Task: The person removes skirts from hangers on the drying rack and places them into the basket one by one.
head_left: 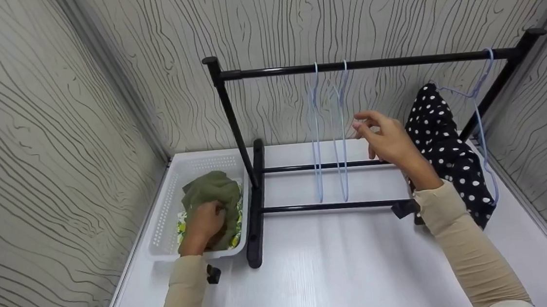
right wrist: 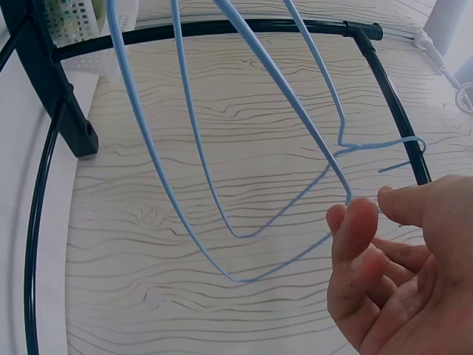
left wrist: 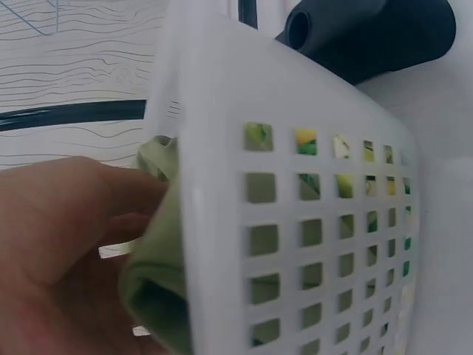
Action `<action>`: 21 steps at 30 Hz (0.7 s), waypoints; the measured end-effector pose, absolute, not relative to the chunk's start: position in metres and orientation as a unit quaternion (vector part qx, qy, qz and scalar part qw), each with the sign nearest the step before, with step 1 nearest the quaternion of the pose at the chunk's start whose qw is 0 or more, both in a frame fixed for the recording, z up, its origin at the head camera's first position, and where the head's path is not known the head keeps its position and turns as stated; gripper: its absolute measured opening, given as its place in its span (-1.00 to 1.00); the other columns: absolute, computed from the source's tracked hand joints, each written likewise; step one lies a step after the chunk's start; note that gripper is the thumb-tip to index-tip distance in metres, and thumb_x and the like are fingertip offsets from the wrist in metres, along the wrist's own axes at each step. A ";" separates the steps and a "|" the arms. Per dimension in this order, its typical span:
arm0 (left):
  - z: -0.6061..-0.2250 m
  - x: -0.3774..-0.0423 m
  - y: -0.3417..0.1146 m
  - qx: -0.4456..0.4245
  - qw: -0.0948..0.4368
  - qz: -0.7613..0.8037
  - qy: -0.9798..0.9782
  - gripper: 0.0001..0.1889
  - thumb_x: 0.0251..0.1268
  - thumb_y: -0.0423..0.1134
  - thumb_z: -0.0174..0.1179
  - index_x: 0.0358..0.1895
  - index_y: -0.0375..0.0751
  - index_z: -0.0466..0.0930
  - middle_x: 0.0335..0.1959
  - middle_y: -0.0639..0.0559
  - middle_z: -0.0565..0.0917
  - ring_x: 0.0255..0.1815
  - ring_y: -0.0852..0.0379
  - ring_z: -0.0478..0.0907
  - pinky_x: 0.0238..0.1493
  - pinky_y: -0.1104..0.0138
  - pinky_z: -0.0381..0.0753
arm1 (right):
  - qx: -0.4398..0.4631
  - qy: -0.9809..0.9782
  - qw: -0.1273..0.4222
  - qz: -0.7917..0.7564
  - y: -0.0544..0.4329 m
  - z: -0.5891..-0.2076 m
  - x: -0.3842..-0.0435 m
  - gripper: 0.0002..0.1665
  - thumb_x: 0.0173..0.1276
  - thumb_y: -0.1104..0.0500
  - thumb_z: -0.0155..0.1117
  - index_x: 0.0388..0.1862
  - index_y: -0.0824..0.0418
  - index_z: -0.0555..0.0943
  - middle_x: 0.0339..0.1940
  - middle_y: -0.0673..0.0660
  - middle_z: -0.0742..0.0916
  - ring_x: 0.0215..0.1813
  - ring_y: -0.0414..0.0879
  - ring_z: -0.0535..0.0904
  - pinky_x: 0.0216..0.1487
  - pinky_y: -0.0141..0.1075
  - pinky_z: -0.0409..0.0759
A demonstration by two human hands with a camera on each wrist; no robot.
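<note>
My left hand is down in the white basket, its curled fingers gripping an olive-green cloth garment. In the left wrist view, folds of the green fabric bulge beside the fingers, just inside the perforated basket wall. My right hand is raised in the air to the right of two light-blue hangers on the rack's top bar. Its fingers are loosely bent and hold nothing. The right wrist view has the hangers beyond the thumb and fingertips.
The black rack stands on the white table, right of the basket. A black polka-dot garment hangs from a blue hanger at its right end. Under the green cloth lies a yellow-and-green print fabric. Patterned walls enclose the table.
</note>
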State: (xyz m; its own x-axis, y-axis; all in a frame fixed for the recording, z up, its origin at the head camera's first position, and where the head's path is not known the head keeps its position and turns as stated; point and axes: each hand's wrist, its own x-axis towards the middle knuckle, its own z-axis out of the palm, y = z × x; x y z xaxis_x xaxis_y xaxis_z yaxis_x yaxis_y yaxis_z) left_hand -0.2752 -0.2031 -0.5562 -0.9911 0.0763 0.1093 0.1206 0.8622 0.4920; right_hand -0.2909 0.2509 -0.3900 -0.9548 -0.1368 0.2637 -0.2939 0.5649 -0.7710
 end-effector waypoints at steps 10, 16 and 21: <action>-0.536 -0.283 -0.193 0.005 0.112 -0.293 -0.950 -0.75 0.62 -0.19 0.13 -0.31 -0.18 0.64 -0.32 -0.14 0.70 -0.42 -0.02 0.53 -0.29 0.03 0.57 | 0.112 -0.896 0.115 0.415 0.277 -0.383 -0.279 -0.43 0.74 -0.09 0.08 0.43 0.30 0.54 -0.01 0.35 0.78 -0.65 -0.19 0.58 -0.67 -0.39 0.47; -0.529 -0.287 -0.183 0.004 0.147 -0.361 -0.921 -0.75 0.63 -0.22 0.13 0.12 -0.24 0.71 -0.01 -0.17 0.77 -0.06 -0.12 0.72 -0.01 -0.08 0.69 | 0.097 -0.901 0.133 0.401 0.297 -0.380 -0.273 -0.45 0.74 -0.10 0.08 0.38 0.29 0.58 -0.05 0.34 0.78 -0.59 -0.15 0.62 -0.57 -0.38 0.57; -0.520 -0.293 -0.175 -0.017 0.154 -0.438 -0.886 -0.71 0.62 -0.28 0.12 0.24 -0.27 0.64 0.13 -0.22 0.72 0.11 -0.16 0.70 0.15 -0.05 0.69 | 0.086 -0.905 0.158 0.386 0.308 -0.376 -0.271 -0.48 0.73 -0.08 0.09 0.34 0.29 0.62 -0.08 0.32 0.78 -0.56 -0.26 0.60 -0.48 -0.45 0.54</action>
